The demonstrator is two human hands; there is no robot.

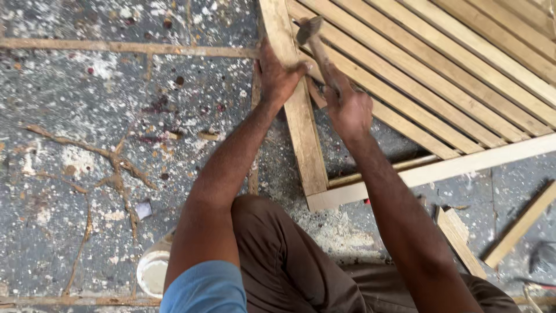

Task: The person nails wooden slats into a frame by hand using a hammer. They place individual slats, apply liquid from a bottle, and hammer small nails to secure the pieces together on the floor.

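Note:
A slatted wooden frame (pixel 313 156) lies on the speckled floor, its long side rail running up from near my knee. My left hand (pixel 277 75) rests on this rail and grips its edge, fingers toward the slats. My right hand (pixel 347 107) is closed around the wooden handle of a hammer (pixel 310 32), whose dark metal head is raised over the first slats just right of the rail. Several parallel slats (pixel 440 75) run diagonally across the frame.
Loose wood offcuts (pixel 460 237) and a thin strip (pixel 521 226) lie on the floor at the right. A round white container (pixel 152 271) sits by my left knee. Cracks and paint spatter mark the concrete floor (pixel 87 145).

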